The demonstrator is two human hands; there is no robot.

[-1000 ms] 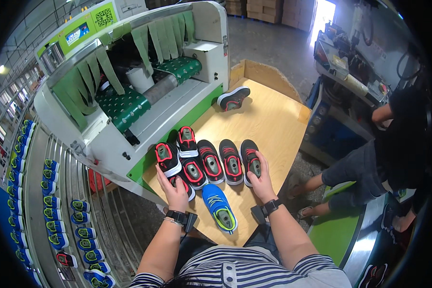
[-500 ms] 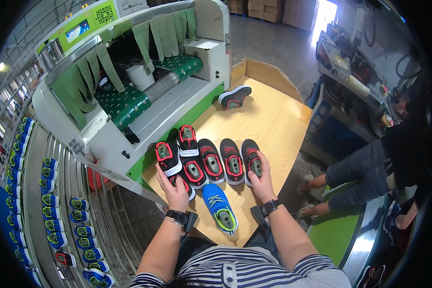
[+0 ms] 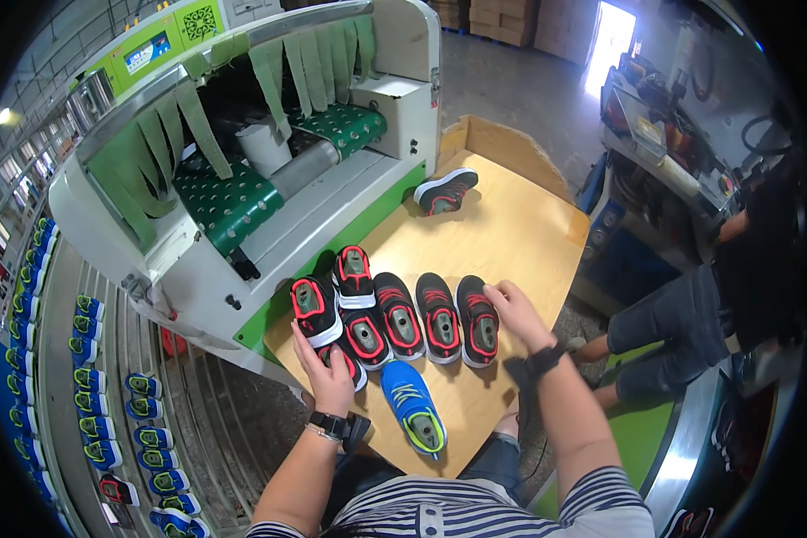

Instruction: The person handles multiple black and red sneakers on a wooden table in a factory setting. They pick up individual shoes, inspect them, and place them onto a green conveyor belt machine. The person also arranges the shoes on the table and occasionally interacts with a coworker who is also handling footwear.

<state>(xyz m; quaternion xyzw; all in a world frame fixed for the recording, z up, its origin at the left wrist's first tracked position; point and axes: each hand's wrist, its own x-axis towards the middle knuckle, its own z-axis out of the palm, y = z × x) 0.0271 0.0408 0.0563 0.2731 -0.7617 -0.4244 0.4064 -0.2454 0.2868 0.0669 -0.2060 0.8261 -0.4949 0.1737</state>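
Note:
Several black sneakers with red trim stand side by side on a wooden tabletop (image 3: pixel 520 238). My left hand (image 3: pixel 327 377) lies with straight fingers against the left end of the group. Its thumb is over a black-and-red sneaker (image 3: pixel 353 369) that it partly hides. My right hand (image 3: pixel 520 316) is open, fingers slightly bent, at the outer side of the rightmost sneaker (image 3: pixel 477 323); whether they touch I cannot tell. In front of the row sits a blue sneaker (image 3: pixel 408 394) with a lime-green collar. Grey-green forms fill the shoe openings.
One black sneaker (image 3: pixel 446 192) lies on its side farther back. A machine with a green studded conveyor (image 3: pixel 242 211) and hanging strips borders the table. Blue sneakers (image 3: pixel 90 403) line racks at left. Another person (image 3: pixel 681 314) stands right, beside a green bench (image 3: pixel 632 439).
My right hand has drawn back from the rightmost sneaker to its right side. The left hand stays against the shoes at the left. The view has shifted slightly.

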